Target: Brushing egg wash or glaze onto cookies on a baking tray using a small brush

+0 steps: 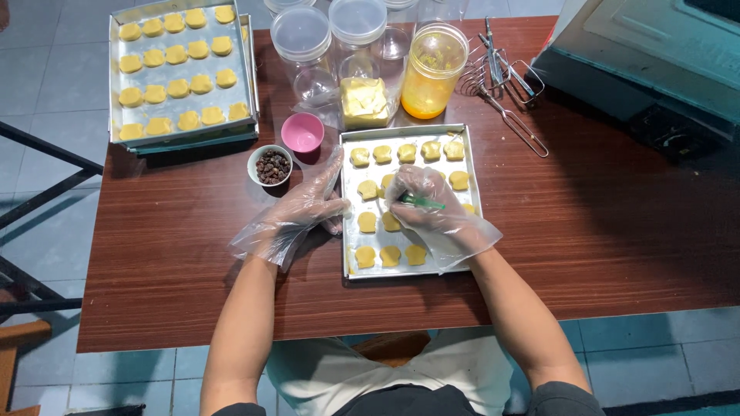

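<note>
The person sits at the near edge of a brown table, both hands in loose clear plastic gloves. The right hand is curled shut around a thin green tool; only a short stretch of it shows between the fingers, and its tip is hidden, so I cannot tell what kind of tool it is. That hand hovers over the middle of a metal tray lying in the centre of the table, and covers some of the yellow dough pieces laid out in rows there. Whether the tool touches a piece is hidden by the glove.

The left hand lies with fingers spread and apart, gripping nothing, its fingertips resting at the tray's left rim.

Just beyond that hand stand a small white bowl of dark bits, too small to name, and a pink cup. At the far left corner a second tray, full of dough pieces, sits on another tray that mostly hides beneath it and juts past the table edge. Along the far edge are clear lidded jars, partly cut off by the top of the view, a jar of yellow liquid, and a bagged yellow block. Wire beaters lie to their right. At the far right corner a grey appliance is cut off by the frame.
</note>
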